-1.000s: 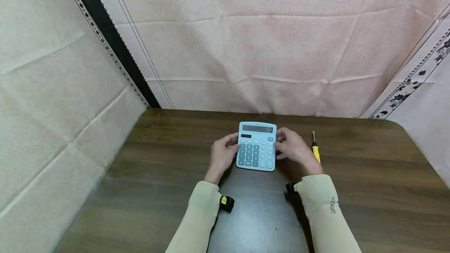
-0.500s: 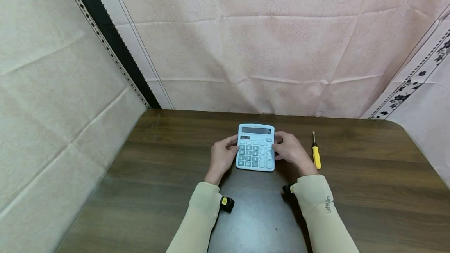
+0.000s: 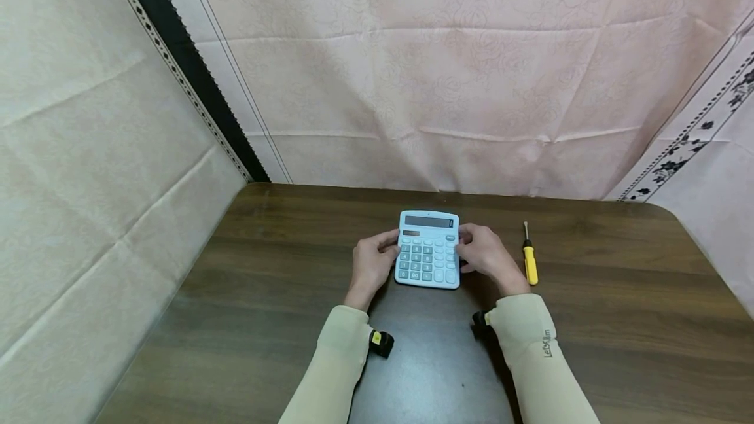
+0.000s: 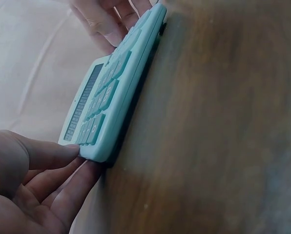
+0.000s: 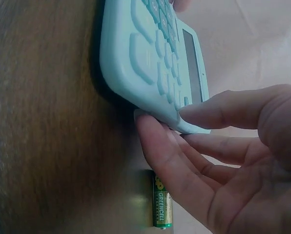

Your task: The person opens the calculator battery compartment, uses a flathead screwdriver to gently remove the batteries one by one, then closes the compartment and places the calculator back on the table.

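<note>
A light blue desk calculator (image 3: 432, 231) is between my two hands, keys and display facing up, with a 0 on the screen. My left hand (image 3: 368, 264) pinches its left side, thumb at the top edge and fingers underneath, as the left wrist view shows. On the opposite side my right hand (image 3: 491, 255) grips it the same way; in the right wrist view the thumb lies on the calculator's (image 5: 143, 73) edge and fingertips reach beneath. The calculator is low over the table; whether its underside touches the wood is hard to tell.
A screwdriver (image 3: 531, 264) with a yellow handle lies right of my right hand, tip pointing away. One green and gold battery (image 5: 162, 207) shows below the right fingers in the right wrist view. The brown wooden table (image 3: 265, 319) ends at a pale patterned cloth (image 3: 471, 97).
The calculator's far edge has come down and nearer, and my right hand has shifted slightly left with it. More of the screwdriver handle shows. My left hand has barely moved.
</note>
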`<state>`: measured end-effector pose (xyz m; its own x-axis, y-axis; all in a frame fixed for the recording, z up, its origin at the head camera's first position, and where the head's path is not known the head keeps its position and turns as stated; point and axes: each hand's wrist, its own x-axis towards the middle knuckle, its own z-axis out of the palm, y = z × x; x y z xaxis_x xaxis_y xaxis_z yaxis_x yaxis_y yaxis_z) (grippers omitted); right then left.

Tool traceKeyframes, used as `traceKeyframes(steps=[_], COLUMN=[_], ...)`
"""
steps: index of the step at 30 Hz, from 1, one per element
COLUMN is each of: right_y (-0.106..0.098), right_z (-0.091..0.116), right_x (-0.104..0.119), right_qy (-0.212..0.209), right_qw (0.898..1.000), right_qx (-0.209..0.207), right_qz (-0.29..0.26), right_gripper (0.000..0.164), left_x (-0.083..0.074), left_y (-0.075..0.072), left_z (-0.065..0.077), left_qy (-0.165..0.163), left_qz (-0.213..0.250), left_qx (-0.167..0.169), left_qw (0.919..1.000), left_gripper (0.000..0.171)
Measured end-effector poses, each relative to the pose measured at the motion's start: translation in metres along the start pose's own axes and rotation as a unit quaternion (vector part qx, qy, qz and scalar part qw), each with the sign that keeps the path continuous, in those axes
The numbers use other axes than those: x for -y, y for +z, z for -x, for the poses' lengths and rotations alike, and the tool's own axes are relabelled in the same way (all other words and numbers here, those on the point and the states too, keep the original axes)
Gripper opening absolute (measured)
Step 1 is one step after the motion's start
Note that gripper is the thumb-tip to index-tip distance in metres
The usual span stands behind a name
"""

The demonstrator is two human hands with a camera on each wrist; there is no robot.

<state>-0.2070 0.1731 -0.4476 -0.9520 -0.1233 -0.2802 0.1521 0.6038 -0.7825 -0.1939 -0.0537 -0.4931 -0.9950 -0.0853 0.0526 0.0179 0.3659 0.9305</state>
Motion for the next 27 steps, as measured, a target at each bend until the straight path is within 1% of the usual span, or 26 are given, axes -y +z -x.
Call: traceKeyframes(steps=[5,10,16,21,24,25,27], right_y=[0.0009,0.0013,0.0002,-0.0006,-0.0004,-0.0001,0.0004], right_z=[-0.0013,-0.0030,-0.0031,-0.0023,-0.0009,-0.0002,0.0023], right_x=[-0.0003,-0.0005,-0.0010,-0.0019,-0.0020,-0.0019,-0.0015], right_qy=[0.005,0.010,0.010,0.012,0.011,0.011,0.004], right_qw=[1.000,1.000,1.000,1.000,1.000,1.000,0.999], right_qx=[0.002,0.004,0.006,0.008,0.008,0.004,-0.015], right_qz=[-0.002,-0.001,-0.003,-0.001,0.007,0.015,0.037], right_gripper=[0.051,0.050,0.051,0.051,0.051,0.051,0.051], left_x=[0.0000,-0.0002,0.0003,0.0004,0.0004,-0.0001,-0.0011], left_y=[-0.0012,-0.0017,-0.0020,-0.0020,-0.0020,-0.0024,-0.0043], left_z=[0.0004,0.0003,-0.0008,-0.0011,-0.0007,-0.0002,0.0014], left_qy=[-0.001,0.010,0.014,0.006,-0.002,-0.004,0.002], left_qz=[0.006,0.000,0.004,0.010,0.012,0.013,0.010], left_qx=[-0.003,-0.007,-0.007,-0.002,0.001,0.003,0.007], left_qw=[1.0000,0.9999,0.9999,0.9999,0.9999,0.9999,0.9999], left_gripper=[0.031,0.029,0.029,0.029,0.029,0.030,0.034])
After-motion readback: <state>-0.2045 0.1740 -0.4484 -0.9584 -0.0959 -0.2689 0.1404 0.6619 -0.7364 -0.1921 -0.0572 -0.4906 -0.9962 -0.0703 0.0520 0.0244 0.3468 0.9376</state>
